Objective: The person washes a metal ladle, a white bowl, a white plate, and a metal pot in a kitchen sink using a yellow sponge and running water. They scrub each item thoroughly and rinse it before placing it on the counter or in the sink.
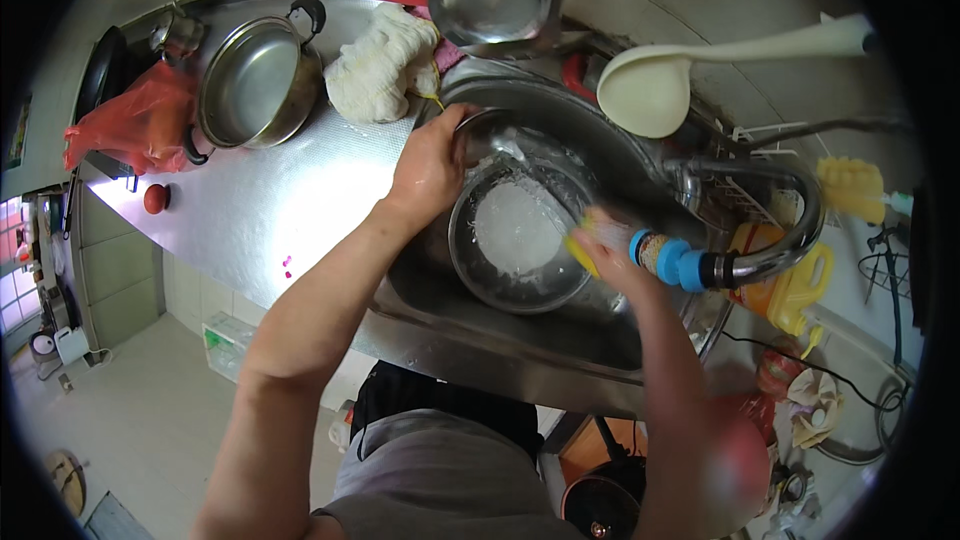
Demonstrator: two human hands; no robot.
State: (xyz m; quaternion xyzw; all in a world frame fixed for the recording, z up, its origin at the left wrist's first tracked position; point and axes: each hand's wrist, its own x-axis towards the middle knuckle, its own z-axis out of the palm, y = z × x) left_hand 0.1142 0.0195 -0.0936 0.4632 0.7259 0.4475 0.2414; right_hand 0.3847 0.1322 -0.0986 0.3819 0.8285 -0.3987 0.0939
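Note:
My left hand (429,165) grips the rim of a shiny metal vessel (484,136) at the upper left of the sink (622,109); its full shape is hard to make out. My right hand (606,251), slightly blurred, holds a yellow sponge (581,255) beside the faucet's outlet. Water streams from the blue-ringed faucet filter (671,261) over the right hand. Below both hands, a round metal basin (517,304) sits in the sink with whitish, bubbly water (517,229) in it.
Left on the steel counter stand a two-handled pot (259,82), a white cloth (379,75), a red plastic bag (142,124) and a small red round object (156,199). A pale ladle (649,94) and metal utensils (487,4) hang above the sink. The curved faucet (810,202) reaches in from the right.

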